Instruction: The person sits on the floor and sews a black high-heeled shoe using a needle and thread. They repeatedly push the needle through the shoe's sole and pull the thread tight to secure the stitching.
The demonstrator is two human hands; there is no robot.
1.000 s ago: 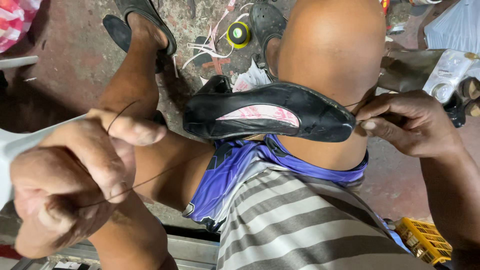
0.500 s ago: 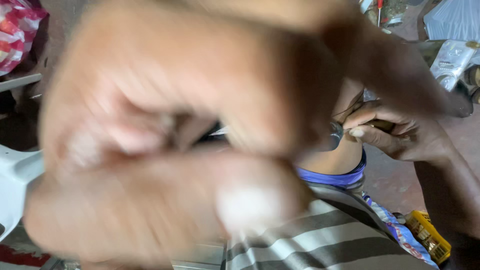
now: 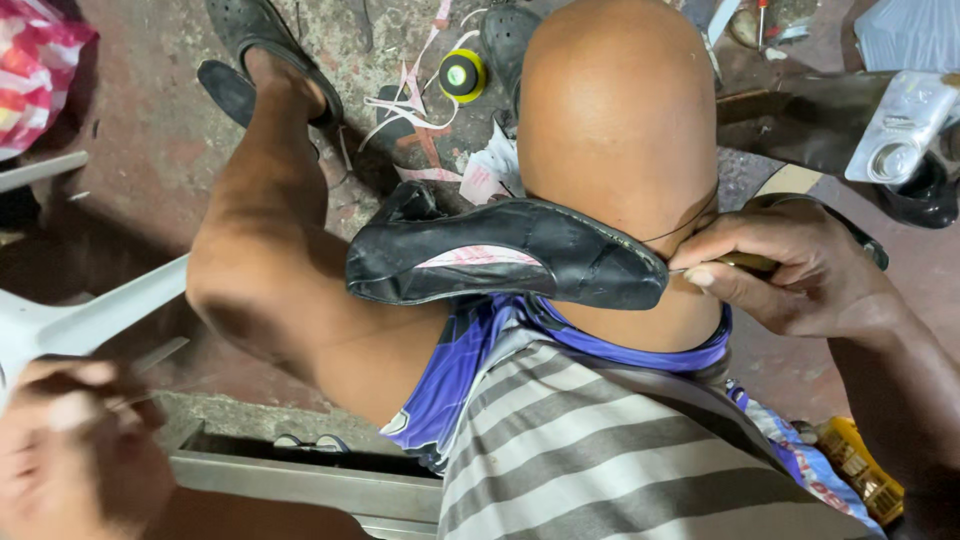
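Note:
A black flat shoe (image 3: 500,255) lies sideways across my lap, resting against my bare right knee (image 3: 615,130). My right hand (image 3: 790,265) grips a wooden-handled stitching tool (image 3: 745,262) whose metal tip meets the shoe's toe end. A thin dark thread (image 3: 690,222) curves from that tip over the knee. My left hand (image 3: 75,440), blurred at the lower left, is closed into a fist; what it holds cannot be made out.
My left foot wears a dark sandal (image 3: 265,45) on the concrete floor. A yellow-and-black spool (image 3: 462,75) and paper scraps lie on the ground. White plastic chair (image 3: 70,320) at left, metal rail (image 3: 300,480) below, yellow object (image 3: 860,470) lower right.
My left hand swung up close to the camera, filling the view, then dropped to the lower left. The right hand stayed at the shoe's toe end.

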